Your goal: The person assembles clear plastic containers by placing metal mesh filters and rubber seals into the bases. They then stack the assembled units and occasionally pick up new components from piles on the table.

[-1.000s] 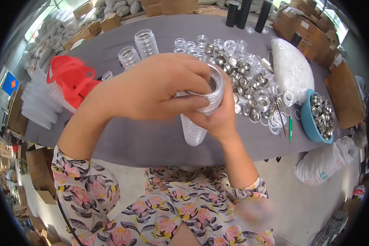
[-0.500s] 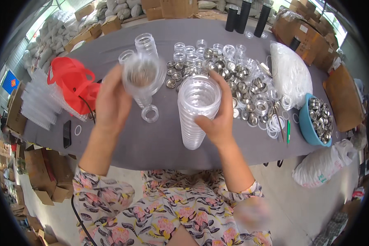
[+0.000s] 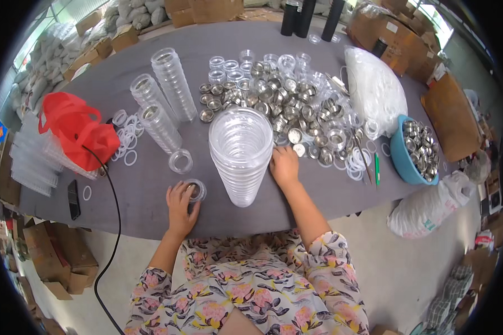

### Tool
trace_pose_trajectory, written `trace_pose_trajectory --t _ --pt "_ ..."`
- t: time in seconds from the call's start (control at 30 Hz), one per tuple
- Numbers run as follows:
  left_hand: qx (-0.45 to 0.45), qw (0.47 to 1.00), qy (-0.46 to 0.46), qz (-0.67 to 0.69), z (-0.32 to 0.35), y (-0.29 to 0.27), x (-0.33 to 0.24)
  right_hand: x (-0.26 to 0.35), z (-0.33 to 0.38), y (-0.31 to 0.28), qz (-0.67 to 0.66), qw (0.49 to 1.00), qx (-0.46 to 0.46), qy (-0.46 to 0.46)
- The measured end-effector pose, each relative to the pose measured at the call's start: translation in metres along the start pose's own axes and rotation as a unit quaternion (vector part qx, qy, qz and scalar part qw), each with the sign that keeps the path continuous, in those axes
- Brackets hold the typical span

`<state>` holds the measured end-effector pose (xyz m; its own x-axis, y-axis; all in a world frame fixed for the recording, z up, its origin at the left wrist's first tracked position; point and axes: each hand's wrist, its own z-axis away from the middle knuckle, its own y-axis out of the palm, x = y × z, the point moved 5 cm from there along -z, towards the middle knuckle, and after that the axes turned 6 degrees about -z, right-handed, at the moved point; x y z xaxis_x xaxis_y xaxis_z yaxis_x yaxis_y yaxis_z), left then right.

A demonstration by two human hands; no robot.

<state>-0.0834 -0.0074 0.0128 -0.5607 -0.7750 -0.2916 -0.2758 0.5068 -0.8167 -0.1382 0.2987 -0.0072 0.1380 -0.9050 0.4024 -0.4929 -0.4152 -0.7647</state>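
Here, clear stack [image 3: 240, 167] between hands [image 3: 180, 211] [image 3: 285, 166].

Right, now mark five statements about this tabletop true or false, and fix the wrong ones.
1. The left hand has its fingers at a clear ring. True.
2. The right hand is gripping the green pen. False: the right hand is beside the tall clear stack; the green pen lies farther right.
3. The blue basin holds shiny metal pieces. True.
4. The red bag sits near the blue basin. False: the red bag is on the table's left side.
5. A dark phone-like object lies left of the left hand. True.
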Motion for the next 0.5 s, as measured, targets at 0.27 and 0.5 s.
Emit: trace_pose_trajectory --t 0.27,0.5 --pt "-0.066 0.993 -0.062 0.073 -0.006 -0.007 -0.001 0.011 -0.001 -0.028 -0.101 0.994 -0.009 -0.049" --pt "-0.07 0.991 -0.08 0.08 0.006 0.004 0.002 -0.004 0.009 -0.003 -0.013 1.0 0.013 -0.006"
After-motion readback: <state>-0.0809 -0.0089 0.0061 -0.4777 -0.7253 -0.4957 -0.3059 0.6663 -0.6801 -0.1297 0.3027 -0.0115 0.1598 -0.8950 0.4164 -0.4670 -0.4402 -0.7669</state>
